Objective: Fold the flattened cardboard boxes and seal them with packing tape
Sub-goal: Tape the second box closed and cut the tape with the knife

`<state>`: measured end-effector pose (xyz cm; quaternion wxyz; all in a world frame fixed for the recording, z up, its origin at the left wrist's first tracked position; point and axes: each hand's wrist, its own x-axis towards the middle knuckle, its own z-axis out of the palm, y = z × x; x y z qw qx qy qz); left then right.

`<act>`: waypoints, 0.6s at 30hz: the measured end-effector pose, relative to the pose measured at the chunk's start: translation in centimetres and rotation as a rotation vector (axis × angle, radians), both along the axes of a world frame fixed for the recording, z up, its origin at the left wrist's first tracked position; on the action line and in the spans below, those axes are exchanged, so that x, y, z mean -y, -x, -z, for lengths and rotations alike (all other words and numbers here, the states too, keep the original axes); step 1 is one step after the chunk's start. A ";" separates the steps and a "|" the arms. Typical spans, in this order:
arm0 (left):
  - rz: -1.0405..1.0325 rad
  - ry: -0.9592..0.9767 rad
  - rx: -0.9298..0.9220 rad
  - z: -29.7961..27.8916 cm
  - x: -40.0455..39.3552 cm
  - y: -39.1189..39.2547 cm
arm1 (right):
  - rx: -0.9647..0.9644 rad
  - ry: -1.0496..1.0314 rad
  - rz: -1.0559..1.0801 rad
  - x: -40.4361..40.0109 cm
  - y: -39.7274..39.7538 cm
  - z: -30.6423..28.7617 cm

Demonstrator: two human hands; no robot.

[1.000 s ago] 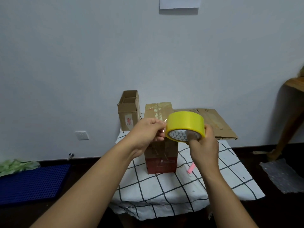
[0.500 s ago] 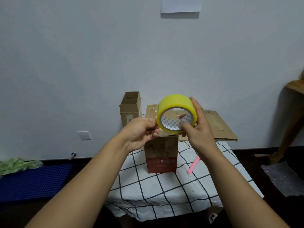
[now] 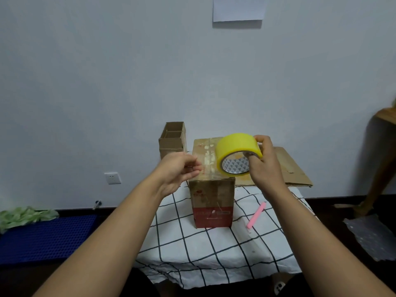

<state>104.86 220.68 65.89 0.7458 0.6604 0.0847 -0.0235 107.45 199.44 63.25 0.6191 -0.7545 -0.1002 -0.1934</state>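
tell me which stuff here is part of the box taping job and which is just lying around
Job: tape roll held by right hand; left hand pinching the tape end; folded box; open box; flat cardboard.

Lying about: pink stick; blue mat; green cloth; wall paper; bubble wrap.

Two bare forearms, sleeveless to the frame edge, hands ungloved.

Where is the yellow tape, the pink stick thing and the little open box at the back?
yellow tape roll (image 3: 236, 144): head view, on its yellow outer band.
pink stick (image 3: 256, 215): head view, mid-length, lying on the checked cloth.
small open box (image 3: 171, 144): head view, on its front wall near the top.
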 end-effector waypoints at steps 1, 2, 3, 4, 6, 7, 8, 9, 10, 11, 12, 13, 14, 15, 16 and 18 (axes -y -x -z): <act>-0.006 -0.010 0.012 0.0 0.0 0.0 | -0.020 -0.012 -0.016 -0.1 0.0 -0.2; -0.008 -0.034 0.020 0.0 -0.2 -0.1 | -0.037 -0.018 -0.034 -0.1 -0.1 -0.4; -0.004 -0.064 0.026 0.1 -0.5 -0.1 | -0.053 -0.027 -0.057 0.0 -0.1 -0.6; 0.005 -0.105 0.029 0.2 -0.7 -0.1 | -0.062 -0.023 -0.078 0.1 -0.3 -0.8; 0.026 -0.192 0.028 0.5 -0.9 -0.1 | -0.053 0.071 -0.091 0.1 -0.7 -1.0; 0.033 -0.224 0.023 0.7 -0.9 -0.2 | -0.046 0.144 -0.092 0.0 -1.0 -1.1; 0.032 -0.247 0.015 0.8 -0.9 -0.3 | -0.036 0.205 -0.089 0.0 -1.3 -1.1; 0.016 -0.269 0.007 1.0 -1.0 -0.4 | -0.027 0.244 -0.086 0.2 -1.5 -1.2; -0.019 -0.296 -0.001 1.1 -1.3 -0.6 | -0.010 0.291 -0.059 0.6 -1.9 -1.3; -0.063 -0.321 -0.004 1.2 -1.9 -0.8 | 0.020 0.356 -0.007 1.2 -2.2 -1.5; -0.100 -0.331 -0.005 1.4 -2.7 -0.9 | 0.047 0.452 0.052 2.0 -2.6 -1.5; -0.116 -0.336 -0.008 1.5 -3.5 -1.0 | 0.066 0.538 0.092 2.7 -2.9 -1.4; -0.112 -0.344 -0.010 1.5 -4.0 -1.1 | 0.071 0.571 0.110 3.2 -3.1 -1.2; -0.098 -0.346 -0.015 1.5 -4.3 -1.2 | 0.064 0.553 0.116 3.4 -3.4 -0.9; -0.091 -0.334 -0.026 1.6 -4.2 -1.2 | 0.052 0.504 0.124 3.4 -3.5 -0.7; -0.091 -0.291 -0.051 1.7 -3.4 -1.3 | 0.035 0.380 0.157 3.1 -3.6 -0.6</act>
